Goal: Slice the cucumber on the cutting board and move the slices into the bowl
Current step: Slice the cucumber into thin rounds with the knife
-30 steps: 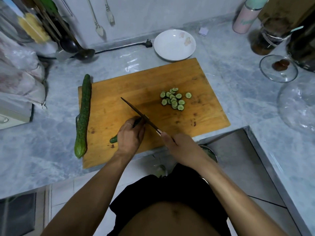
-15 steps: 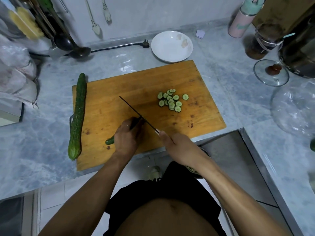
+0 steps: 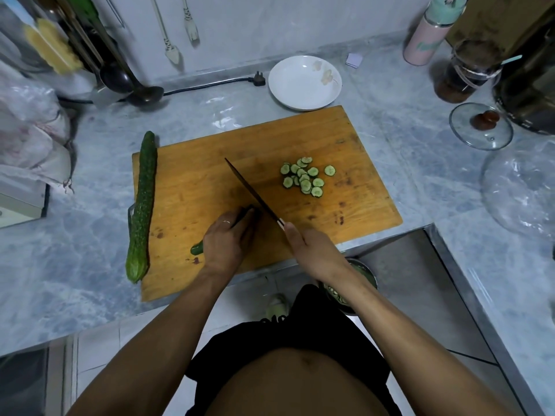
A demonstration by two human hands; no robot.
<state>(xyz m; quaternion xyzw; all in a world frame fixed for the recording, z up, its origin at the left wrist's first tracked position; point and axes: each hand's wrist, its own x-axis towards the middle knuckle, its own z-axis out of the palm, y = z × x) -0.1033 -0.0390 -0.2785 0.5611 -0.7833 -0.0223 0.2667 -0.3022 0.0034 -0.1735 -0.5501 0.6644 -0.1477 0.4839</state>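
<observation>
On the wooden cutting board (image 3: 300, 139), my left hand (image 3: 226, 243) presses down a short cucumber piece (image 3: 197, 249); only its left end and a dark bit under the fingertips show. My right hand (image 3: 312, 250) grips the handle of a knife (image 3: 250, 190), whose blade lies just right of my left fingertips and points to the far left. A heap of several cucumber slices (image 3: 304, 177) rests on the board's right half. A whole cucumber (image 3: 142, 205) lies along the board's left edge. A white bowl (image 3: 304, 82) stands behind the board.
A metal bowl (image 3: 360, 280) with green scraps sits in the steel sink (image 3: 420, 280) under my right wrist. A glass lid (image 3: 480, 126), jars and a pink bottle (image 3: 426, 34) stand at the right. A ladle (image 3: 141, 91), a cord and bags lie at the left.
The hands stay in place on the cucumber piece and the knife. The blade stays by my left fingertips; the slice heap is unchanged. The view has shifted slightly.
</observation>
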